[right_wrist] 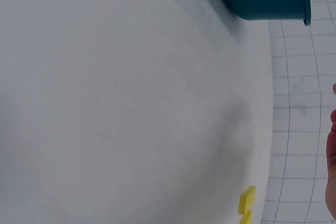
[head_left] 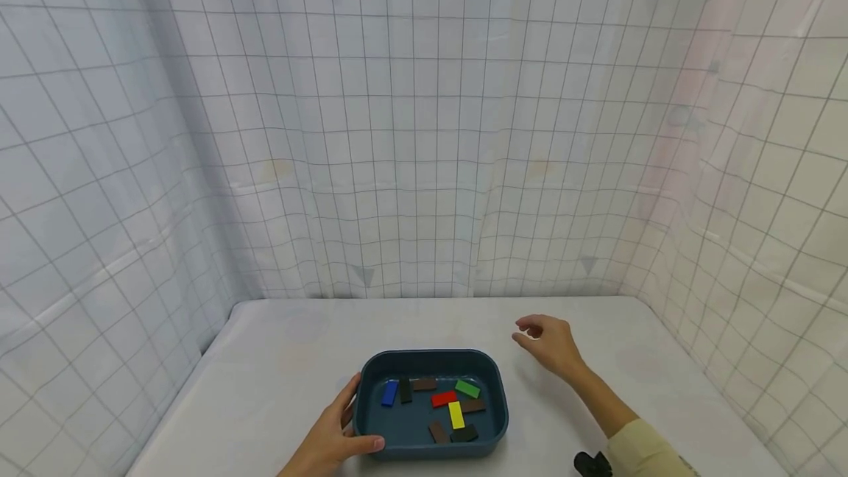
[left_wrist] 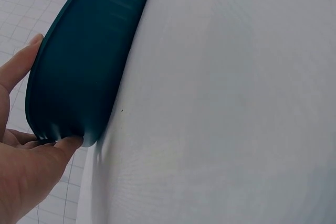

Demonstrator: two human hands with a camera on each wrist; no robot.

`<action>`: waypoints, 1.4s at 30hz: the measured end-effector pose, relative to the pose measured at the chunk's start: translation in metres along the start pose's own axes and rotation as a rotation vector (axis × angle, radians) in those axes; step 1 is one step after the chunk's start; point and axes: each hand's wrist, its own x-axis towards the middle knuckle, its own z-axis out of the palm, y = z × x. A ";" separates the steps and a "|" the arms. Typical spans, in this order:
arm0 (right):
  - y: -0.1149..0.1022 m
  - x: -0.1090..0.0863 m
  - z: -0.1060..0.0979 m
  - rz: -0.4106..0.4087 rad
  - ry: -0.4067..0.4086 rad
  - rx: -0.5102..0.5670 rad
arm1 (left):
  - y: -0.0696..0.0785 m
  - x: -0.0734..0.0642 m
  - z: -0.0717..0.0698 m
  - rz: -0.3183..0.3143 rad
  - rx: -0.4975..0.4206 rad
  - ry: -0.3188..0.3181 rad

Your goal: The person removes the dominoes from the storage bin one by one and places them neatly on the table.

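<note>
Head view: left hand [head_left: 331, 429], gripping the left end of the dark blue tray [head_left: 424, 452], thumb over its near left corner, fingers along the outer wall. Right hand [head_left: 548, 343], beyond the tray's far right corner and well apart from it; fingers loosely bent, thumb apart, nothing seen in the grasp.

Tray contents, nine blocks. Towards its left wall: blue block [head_left: 389, 393], with black block [head_left: 405, 390] just beside. Towards its far wall: brown block [head_left: 425, 384]. Towards its right wall: green block [head_left: 467, 389], red block [head_left: 444, 398], yellow block [head_left: 456, 414], second brown block [head_left: 474, 405]. Towards its near wall: third brown block [head_left: 439, 432], second black block [head_left: 464, 433].

Outside the tray, to its right: two yellow pieces [right_wrist: 247, 201] on the white table [right_wrist: 131, 103], one cut off by the right wrist view's edge. Behind the tray: gridded curtain [head_left: 430, 131].

Step in hand, as judged: left hand steadies the tray, right hand between grasps. Next move probably calls for a thumb-and-fingertip pinch on one block, tray kept steady.
</note>
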 end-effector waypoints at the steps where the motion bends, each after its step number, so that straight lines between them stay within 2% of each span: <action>1: -0.003 0.001 0.001 -0.013 -0.001 0.004 | 0.000 0.000 0.000 -0.003 0.004 0.004; 11: -0.043 0.003 0.015 -0.172 -0.080 0.057 | 0.001 0.000 0.000 0.009 0.045 0.018; 16: -0.058 0.002 0.026 -0.287 -0.172 0.109 | 0.000 -0.001 -0.001 0.022 0.010 -0.016; 24: -0.074 0.001 0.044 -0.383 -0.339 0.167 | -0.003 0.000 -0.001 0.025 0.008 -0.008; 29: -0.078 0.000 0.055 -0.399 -0.461 0.169 | -0.002 0.000 0.000 0.015 0.009 -0.001; 34: -0.083 -0.002 0.064 -0.359 -0.592 0.153 | -0.002 0.001 0.000 0.016 0.001 -0.010; 42: -0.087 -0.001 0.071 -0.314 -0.715 0.053 | 0.000 0.001 0.000 0.005 0.019 0.011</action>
